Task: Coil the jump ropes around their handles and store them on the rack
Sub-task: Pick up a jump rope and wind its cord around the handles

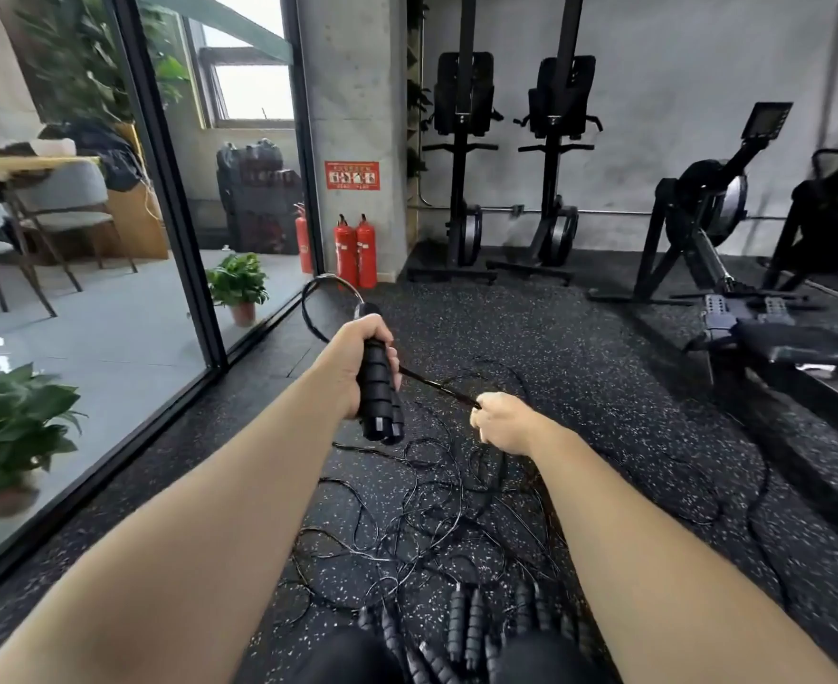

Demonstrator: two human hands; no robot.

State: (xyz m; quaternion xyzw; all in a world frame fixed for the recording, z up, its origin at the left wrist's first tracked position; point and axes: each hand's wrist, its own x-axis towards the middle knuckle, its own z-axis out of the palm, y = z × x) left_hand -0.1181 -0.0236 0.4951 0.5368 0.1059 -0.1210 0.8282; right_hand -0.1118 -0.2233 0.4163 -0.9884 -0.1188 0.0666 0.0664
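Here left hand (pixel 358 360) grips handles (pixel 379 387); right hand (pixel 498 422) pinches rope (pixel 437 385); fingers hidden.

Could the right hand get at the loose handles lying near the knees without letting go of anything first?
Probably not. The right hand is pinching the taut rope running to the handles gripped by the left hand. The loose handles lie unobstructed on the floor, but that hand is occupied.

Left hand (pixel 358 362): fist wrapped around paired handles (pixel 380 392), arm outstretched.
Right hand (pixel 501 422): pinching taut rope (pixel 437 385), arm extended.
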